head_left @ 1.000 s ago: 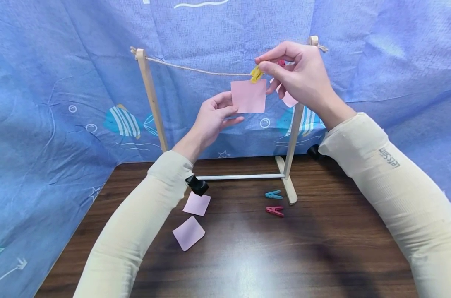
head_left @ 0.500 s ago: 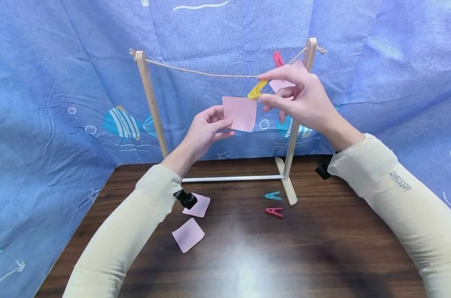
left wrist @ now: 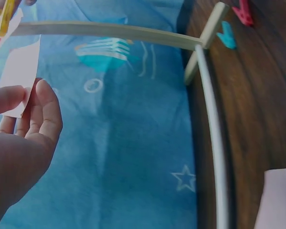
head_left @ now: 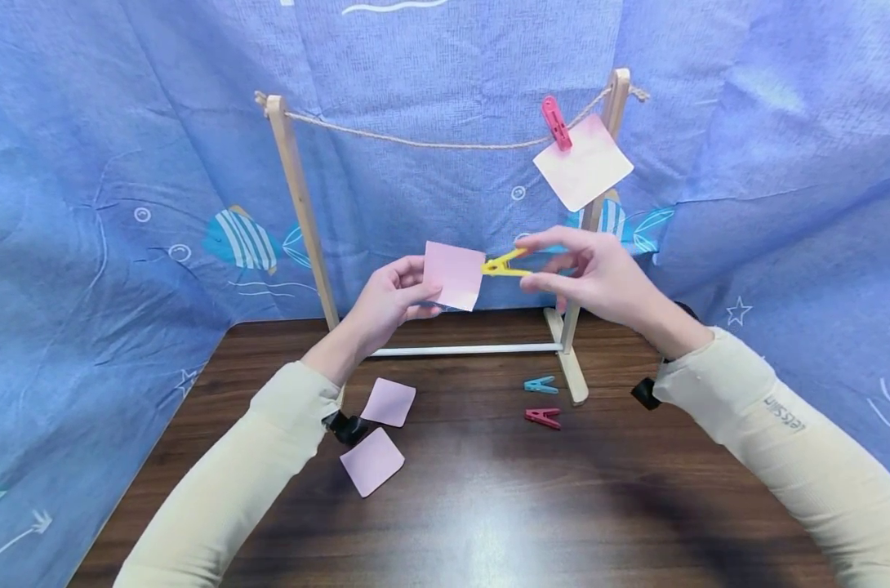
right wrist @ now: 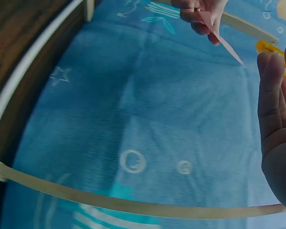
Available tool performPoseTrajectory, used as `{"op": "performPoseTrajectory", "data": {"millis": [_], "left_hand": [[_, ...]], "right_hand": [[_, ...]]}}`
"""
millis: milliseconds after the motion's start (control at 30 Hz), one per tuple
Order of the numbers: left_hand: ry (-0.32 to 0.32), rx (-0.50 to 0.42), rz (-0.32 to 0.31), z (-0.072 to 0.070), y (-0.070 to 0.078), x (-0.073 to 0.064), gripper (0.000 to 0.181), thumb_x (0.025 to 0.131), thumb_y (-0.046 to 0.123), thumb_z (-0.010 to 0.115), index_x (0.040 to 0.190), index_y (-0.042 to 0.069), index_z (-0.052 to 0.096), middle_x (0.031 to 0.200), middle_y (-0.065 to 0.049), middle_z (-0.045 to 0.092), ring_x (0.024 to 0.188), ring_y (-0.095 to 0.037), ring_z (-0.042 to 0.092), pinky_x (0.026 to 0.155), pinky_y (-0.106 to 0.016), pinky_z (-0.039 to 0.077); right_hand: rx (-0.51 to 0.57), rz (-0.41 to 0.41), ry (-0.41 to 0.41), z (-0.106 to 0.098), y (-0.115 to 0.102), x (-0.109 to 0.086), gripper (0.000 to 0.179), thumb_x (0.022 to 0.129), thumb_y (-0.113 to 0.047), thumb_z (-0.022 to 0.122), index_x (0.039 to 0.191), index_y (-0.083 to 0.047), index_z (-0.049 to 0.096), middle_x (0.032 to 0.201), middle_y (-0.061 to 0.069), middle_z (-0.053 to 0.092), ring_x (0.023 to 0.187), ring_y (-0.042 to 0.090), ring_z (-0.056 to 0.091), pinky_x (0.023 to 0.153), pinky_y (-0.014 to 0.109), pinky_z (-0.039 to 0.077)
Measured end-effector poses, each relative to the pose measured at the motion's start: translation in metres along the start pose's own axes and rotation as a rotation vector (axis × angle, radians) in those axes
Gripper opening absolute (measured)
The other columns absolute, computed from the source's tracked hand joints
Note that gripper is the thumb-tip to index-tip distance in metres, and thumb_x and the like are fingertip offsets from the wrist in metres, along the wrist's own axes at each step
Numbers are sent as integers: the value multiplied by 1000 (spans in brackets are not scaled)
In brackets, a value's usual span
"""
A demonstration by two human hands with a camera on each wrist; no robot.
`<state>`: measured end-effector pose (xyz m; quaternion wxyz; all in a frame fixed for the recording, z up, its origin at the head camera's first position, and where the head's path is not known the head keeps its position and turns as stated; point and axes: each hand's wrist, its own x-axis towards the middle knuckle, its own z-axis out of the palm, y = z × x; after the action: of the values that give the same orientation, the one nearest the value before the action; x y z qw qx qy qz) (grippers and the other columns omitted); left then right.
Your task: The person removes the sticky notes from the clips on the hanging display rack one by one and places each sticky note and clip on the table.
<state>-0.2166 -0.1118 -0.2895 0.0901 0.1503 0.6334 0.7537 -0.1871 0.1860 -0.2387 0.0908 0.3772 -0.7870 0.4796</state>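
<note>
My left hand (head_left: 386, 302) pinches a pink square of paper (head_left: 456, 278) between thumb and fingers, below the rope. Thumb and forefinger of my right hand (head_left: 610, 278) hold a yellow clothespin (head_left: 505, 265) by its handle ends. Its tip meets the paper's upper right corner in the head view, but the right wrist view shows a gap between clothespin (right wrist: 268, 47) and paper (right wrist: 224, 42). A pink-red clothespin (head_left: 556, 122) sits on the rope (head_left: 416, 143) at the right, with another pink paper (head_left: 585, 167) hanging tilted from it.
The rope spans a wooden frame, from left post (head_left: 295, 180) to right post (head_left: 617, 106), with a white bar (head_left: 474, 350) low between. On the dark table (head_left: 533, 506) lie two pink papers (head_left: 389, 402), a blue clothespin (head_left: 540, 385) and a red clothespin (head_left: 543, 417).
Both hands have come down from the rope and slightly left with the paper and yellow clothespin. The clothespin has turned from upright to nearly level. The hanging paper is now uncovered.
</note>
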Motion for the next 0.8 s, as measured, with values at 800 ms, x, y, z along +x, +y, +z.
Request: {"op": "performPoseTrajectory", "data": {"millis": [800], "left_hand": [[85,29,-253,-30,-116,-22,39,95,-11,61,132,-9,49,97,-10,66,76,-17,68,77,-39,62]], "right_hand": [[239,421,-77,68,120,-57,43,92,-13,77,132,-5,64,123,19,67,86,37,73,64,56,60]]}}
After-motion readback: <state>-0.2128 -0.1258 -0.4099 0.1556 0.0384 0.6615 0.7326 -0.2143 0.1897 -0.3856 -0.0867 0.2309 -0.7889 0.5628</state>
